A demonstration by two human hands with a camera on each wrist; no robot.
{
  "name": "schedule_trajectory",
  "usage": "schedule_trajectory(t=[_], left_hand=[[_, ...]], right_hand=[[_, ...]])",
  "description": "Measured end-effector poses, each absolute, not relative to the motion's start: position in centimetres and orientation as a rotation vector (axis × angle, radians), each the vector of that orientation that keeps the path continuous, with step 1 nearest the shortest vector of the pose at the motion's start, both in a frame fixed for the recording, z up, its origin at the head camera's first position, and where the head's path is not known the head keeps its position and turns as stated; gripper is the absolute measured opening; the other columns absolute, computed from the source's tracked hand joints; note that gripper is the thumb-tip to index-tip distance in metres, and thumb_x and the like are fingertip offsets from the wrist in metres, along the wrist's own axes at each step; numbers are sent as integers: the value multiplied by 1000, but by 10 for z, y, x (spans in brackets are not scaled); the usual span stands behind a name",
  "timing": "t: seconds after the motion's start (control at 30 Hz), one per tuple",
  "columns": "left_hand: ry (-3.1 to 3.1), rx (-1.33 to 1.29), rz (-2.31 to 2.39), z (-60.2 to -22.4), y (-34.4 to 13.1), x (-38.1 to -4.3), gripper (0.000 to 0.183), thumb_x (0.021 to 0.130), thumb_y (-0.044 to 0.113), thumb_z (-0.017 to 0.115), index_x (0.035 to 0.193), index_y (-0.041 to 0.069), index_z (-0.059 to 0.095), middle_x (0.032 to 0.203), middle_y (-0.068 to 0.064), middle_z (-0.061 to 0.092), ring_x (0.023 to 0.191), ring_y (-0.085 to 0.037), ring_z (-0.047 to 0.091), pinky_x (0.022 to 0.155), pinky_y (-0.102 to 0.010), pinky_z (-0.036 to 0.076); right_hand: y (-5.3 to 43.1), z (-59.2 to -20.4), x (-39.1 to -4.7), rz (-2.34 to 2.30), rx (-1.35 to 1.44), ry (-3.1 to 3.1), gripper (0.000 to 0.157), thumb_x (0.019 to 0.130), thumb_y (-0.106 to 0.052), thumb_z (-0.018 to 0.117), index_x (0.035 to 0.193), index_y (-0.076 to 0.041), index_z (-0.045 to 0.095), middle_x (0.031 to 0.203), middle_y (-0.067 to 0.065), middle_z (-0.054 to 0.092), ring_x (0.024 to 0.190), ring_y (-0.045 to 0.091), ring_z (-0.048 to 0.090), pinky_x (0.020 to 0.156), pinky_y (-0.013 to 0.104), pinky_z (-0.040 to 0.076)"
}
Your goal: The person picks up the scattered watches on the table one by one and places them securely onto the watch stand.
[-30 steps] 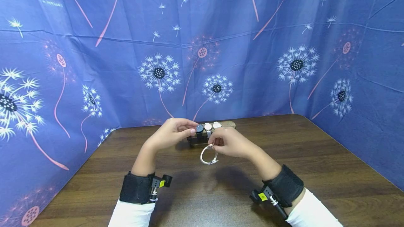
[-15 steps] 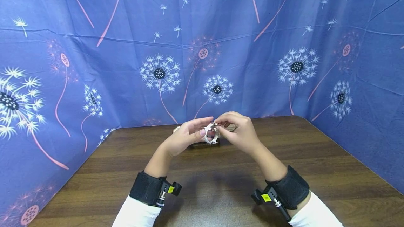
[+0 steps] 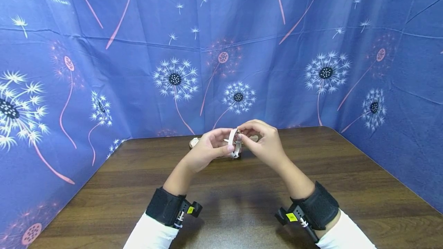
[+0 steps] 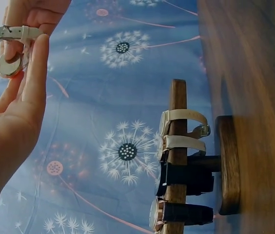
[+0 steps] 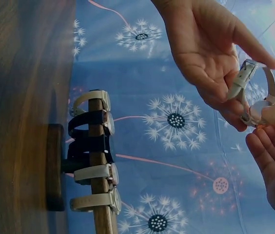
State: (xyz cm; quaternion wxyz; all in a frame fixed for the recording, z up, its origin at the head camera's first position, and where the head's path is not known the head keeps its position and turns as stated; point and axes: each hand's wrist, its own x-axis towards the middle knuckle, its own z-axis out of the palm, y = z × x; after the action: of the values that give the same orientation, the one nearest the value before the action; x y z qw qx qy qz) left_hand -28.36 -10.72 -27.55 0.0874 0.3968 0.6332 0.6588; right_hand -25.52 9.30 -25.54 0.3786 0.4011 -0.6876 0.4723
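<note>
A wristwatch with a pale strap (image 3: 232,136), its strap buckled into a loop, is held up between both hands in front of the stand. My right hand (image 3: 264,141) pinches it by the case, thumb and fingers on opposite sides. My left hand (image 3: 207,150) holds the strap side, its thumb against the band. In the left wrist view the buckle (image 4: 5,32) and the round case (image 4: 9,65) show. In the right wrist view the thumb covers part of the case.
A wooden watch stand (image 4: 178,92) on the brown table (image 3: 138,172) carries several watches, including a dark-strapped watch (image 5: 88,145) and a cream-strapped watch (image 5: 94,201). Hands hide most of it in the head view. A blue patterned cloth (image 3: 277,68) hangs behind.
My right hand has raised the pale-strapped watch up and away from me. My left hand has moved right from the dark watch on the stand to this watch, whose loop has turned.
</note>
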Motion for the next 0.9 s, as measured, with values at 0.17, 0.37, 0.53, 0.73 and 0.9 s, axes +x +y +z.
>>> schedule_trajectory(t=[0.17, 0.37, 0.53, 0.73, 0.9], left_hand=[[2033, 1150, 1979, -275, -105, -283, 52, 87, 5, 72, 133, -2, 49, 122, -17, 58, 97, -21, 64, 82, -34, 56], [2391, 1151, 1917, -276, -102, -284, 54, 82, -1, 76, 131, 4, 54, 119, -15, 61, 97, -25, 64, 80, -35, 57], [2518, 1264, 1832, -277, -101, -285, 58, 80, 0, 79, 133, 2, 54, 120, -17, 61, 99, -32, 64, 86, -42, 55], [2567, 1310, 1770, -280, -101, -287, 63, 77, 1, 81, 134, 6, 54, 120, -13, 60, 99, -26, 66, 88, -35, 54], [2557, 1314, 1783, -280, -99, -287, 70, 75, -5, 81, 137, 5, 51, 121, -14, 60, 98, -25, 66, 87, -30, 54]], right_hand=[[99, -266, -271, 1297, 980, -1861, 18, 83, 13, 68, 100, 6, 69, 93, 13, 69, 81, 19, 66, 72, 24, 56], [103, -263, -271, 1488, 907, -2103, 25, 97, -9, 58, 118, 3, 64, 108, 14, 69, 92, 23, 67, 80, 33, 56], [103, -262, -272, 1539, 923, -2230, 38, 94, -16, 66, 126, 4, 60, 117, 16, 66, 99, 25, 66, 84, 35, 56], [105, -262, -273, 1553, 935, -2265, 39, 90, -11, 70, 124, 6, 61, 113, 18, 67, 100, 27, 66, 86, 33, 55], [106, -264, -276, 1543, 929, -2307, 36, 90, -12, 71, 120, 6, 62, 105, 15, 69, 95, 25, 67, 84, 33, 55]])
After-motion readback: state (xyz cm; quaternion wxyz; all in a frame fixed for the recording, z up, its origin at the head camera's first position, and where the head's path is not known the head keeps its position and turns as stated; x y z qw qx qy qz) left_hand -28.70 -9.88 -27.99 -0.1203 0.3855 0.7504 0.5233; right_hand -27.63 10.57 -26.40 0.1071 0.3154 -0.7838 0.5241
